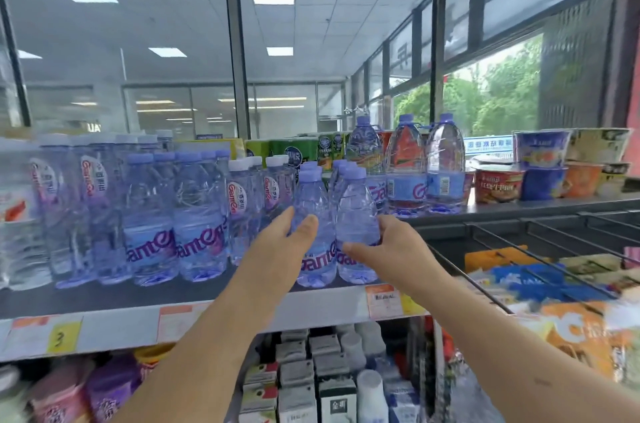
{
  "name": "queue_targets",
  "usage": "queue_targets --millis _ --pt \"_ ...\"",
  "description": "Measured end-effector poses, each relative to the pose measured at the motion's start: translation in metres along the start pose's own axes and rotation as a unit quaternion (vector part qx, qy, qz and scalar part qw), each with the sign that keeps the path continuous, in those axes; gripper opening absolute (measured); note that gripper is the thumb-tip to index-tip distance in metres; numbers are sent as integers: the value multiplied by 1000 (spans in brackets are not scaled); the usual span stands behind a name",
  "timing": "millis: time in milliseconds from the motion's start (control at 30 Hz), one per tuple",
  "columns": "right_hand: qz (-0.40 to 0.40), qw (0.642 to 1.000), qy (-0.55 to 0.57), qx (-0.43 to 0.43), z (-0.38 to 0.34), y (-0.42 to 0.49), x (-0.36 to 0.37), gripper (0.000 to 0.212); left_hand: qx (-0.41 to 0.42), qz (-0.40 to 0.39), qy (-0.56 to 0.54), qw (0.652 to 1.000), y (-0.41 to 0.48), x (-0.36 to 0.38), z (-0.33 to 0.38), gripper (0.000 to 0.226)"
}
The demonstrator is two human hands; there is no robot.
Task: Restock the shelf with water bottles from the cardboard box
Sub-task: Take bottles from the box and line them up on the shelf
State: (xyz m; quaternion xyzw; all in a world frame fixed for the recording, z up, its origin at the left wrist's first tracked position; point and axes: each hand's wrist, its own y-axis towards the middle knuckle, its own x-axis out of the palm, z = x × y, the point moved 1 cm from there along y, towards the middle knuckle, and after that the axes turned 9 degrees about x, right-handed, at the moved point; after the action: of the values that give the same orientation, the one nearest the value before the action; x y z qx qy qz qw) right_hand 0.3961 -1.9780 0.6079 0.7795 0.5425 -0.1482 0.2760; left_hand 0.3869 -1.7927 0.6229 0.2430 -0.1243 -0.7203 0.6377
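Two small clear water bottles with lilac caps stand side by side on the top shelf (114,298) near its front edge. My left hand (277,249) holds the left bottle (313,214), thumb across its front and fingers round its left side. My right hand (391,246) holds the right bottle (356,211), thumb under its label and fingers on its right side. More lilac-capped bottles stand in a row behind them. The cardboard box is out of view.
Rows of taller water bottles (194,214) fill the shelf to the left. Three large handled jugs (405,166) and instant noodle cups (498,183) stand to the right. A wire basket of snack packs (540,277) sits lower right. Cartons and milk bottles (311,388) fill the shelf below.
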Motion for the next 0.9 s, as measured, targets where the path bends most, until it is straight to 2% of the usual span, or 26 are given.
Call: queue_targets --millis 333,500,600,700,900 --pt "9 1000 -19 7 -10 -12 -2 42 -23 -4 -9 1000 -5 -4 1 67" --pt "93 995 -13 -22 -25 -63 -8 65 10 6 -26 1000 -29 -14 8 60" --pt "99 994 -14 -33 -29 -108 7 61 23 -10 -44 999 -58 -20 5 50" --pt "74 997 -21 -17 -24 -158 33 53 1 -59 -65 996 -95 -25 -12 50" --pt "54 995 -53 70 27 -243 98 45 -75 -136 -81 985 -181 -28 -91 34"
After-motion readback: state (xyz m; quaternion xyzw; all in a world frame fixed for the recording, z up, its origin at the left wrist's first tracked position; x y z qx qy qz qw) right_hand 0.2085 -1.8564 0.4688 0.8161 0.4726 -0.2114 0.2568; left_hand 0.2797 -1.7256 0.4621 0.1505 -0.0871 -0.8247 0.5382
